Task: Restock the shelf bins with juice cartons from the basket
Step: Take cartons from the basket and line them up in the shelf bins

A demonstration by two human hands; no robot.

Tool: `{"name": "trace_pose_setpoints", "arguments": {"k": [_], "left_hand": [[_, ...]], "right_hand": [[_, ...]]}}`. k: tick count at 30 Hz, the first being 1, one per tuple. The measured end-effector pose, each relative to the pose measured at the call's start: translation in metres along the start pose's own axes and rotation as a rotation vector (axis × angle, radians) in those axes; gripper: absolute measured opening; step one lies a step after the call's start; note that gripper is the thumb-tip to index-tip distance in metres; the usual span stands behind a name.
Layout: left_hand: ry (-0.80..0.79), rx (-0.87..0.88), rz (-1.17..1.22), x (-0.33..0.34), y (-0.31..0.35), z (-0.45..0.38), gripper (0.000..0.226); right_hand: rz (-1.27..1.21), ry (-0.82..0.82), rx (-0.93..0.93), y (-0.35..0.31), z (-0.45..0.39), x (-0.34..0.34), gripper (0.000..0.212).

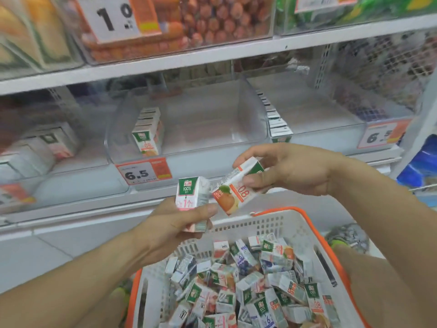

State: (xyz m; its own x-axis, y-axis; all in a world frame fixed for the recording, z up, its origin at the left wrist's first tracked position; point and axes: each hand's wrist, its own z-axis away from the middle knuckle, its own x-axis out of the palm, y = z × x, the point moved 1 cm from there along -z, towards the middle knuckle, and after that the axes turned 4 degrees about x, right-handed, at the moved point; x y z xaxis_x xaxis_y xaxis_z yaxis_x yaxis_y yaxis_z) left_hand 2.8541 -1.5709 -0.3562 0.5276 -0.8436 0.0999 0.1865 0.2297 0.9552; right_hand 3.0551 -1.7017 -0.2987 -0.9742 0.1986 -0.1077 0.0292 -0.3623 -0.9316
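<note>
My left hand (176,224) grips a pink juice carton (192,197) upright, just above the far rim of the basket. My right hand (290,168) pinches an orange juice carton (238,188), tilted with its top toward the shelf. The two cartons almost touch. Below them a white basket (250,224) with an orange rim holds several loose cartons (255,285). On the shelf ahead, a clear middle bin (186,129) holds a short row of orange cartons (147,131) at its left side. The bin to the right (331,119) has a row of cartons (276,121) along its left wall.
A left bin (47,147) holds pink cartons lying about. Price tags reading 6.5 (143,171) hang on the shelf edge. The upper shelf (212,55) carries bins of sausages and other goods. Blue packs (421,166) stand at the right.
</note>
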Motion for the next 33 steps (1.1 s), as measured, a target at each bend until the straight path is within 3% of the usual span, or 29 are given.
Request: {"name": "trace_pose_setpoints", "arguments": {"k": [3,6,8,11,14,16,18,20,27,33], "left_hand": [[-0.017,0.084,-0.003,-0.007,0.017,-0.005,0.058],[0.090,0.157,0.061,-0.015,0.028,-0.012,0.040],[0.176,0.196,0.132,-0.018,0.036,-0.015,0.025],[0.277,0.246,0.103,-0.026,0.046,-0.016,0.035],[0.380,0.259,0.014,-0.044,0.042,-0.015,0.044],[0.437,0.230,-0.005,-0.059,0.036,-0.014,0.031],[0.475,0.198,-0.008,-0.072,0.030,-0.013,0.021],[0.492,0.181,-0.024,-0.083,0.025,-0.011,0.028],[0.496,0.216,-0.128,-0.120,0.017,0.008,0.027],[0.507,0.275,-0.107,-0.139,0.024,0.015,0.027]], "right_hand": [[-0.160,0.052,-0.045,-0.006,-0.008,0.011,0.041],[-0.330,0.177,-0.088,-0.009,-0.019,0.020,0.062],[-0.399,0.233,-0.128,-0.012,-0.025,0.026,0.058],[-0.397,0.363,-0.245,-0.022,-0.036,0.036,0.048],[-0.162,0.568,-0.437,-0.048,-0.052,0.048,0.040],[0.027,0.603,-0.530,-0.070,-0.071,0.057,0.036],[0.182,0.580,-0.583,-0.090,-0.099,0.064,0.033],[0.338,0.553,-0.602,-0.104,-0.129,0.072,0.035],[0.770,0.469,-0.481,-0.103,-0.232,0.107,0.034],[1.153,0.431,-0.553,-0.092,-0.254,0.122,0.033]]}}
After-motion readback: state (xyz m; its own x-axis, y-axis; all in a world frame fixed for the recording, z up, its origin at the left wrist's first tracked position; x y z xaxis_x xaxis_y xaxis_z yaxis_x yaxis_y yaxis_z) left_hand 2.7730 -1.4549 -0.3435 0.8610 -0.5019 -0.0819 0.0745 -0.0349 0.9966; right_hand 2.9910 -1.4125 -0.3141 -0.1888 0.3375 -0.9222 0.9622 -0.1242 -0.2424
